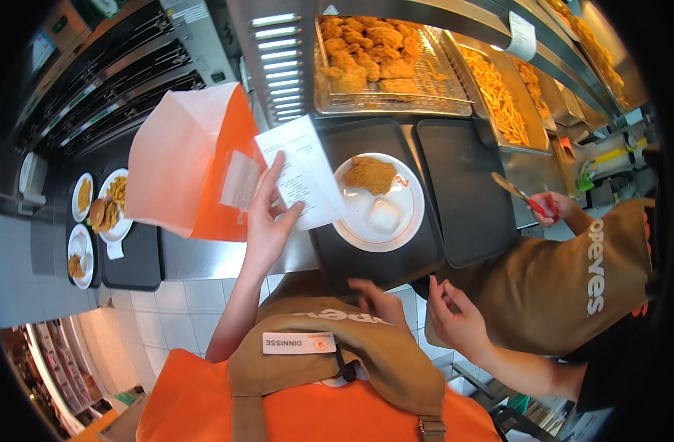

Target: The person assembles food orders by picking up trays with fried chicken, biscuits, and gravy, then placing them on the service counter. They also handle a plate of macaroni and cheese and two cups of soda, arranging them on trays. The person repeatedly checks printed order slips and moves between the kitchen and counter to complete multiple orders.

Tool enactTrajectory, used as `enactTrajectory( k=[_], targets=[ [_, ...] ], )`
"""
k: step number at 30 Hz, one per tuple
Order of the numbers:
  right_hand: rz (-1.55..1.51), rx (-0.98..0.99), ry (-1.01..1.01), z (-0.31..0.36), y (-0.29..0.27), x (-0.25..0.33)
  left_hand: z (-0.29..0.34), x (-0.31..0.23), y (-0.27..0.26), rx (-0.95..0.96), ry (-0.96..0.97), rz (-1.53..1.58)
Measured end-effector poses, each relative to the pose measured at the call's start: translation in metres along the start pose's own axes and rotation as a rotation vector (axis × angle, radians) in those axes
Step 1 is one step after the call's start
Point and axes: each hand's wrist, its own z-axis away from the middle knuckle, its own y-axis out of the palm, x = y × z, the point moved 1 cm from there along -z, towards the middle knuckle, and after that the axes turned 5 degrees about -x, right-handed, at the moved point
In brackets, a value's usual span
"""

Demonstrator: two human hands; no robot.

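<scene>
Paper slip (312, 163) is partly covered by the left of the hands (267, 212).

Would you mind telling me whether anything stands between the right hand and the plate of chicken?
Nothing visible blocks the right hand from the plate; the paper slip in the left hand overlaps only its left rim.

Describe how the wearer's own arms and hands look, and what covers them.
The left hand is ungloved, and its forearm is bare up to the orange top. The right hand is ungloved too; most of its arm is hidden behind the brown apron.
</scene>
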Motion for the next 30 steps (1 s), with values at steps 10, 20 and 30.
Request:
enactTrajectory(
  k=[10, 20, 30],
  targets=[
    [0.531, 0.242, 0.032, 0.093, 0.029, -0.110, 0.023, 0.028, -0.011, 0.187, 0.001, -0.262],
    [0.646, 0.526, -0.127, 0.026, 0.056, -0.030, 0.113, 0.054, -0.064, 0.362, 0.046, -0.325],
    [0.705, 1.175, -0.648, -0.004, 0.262, 0.156, 0.306, 0.056, -0.224, -0.410, -0.329, -0.295]
  ],
)
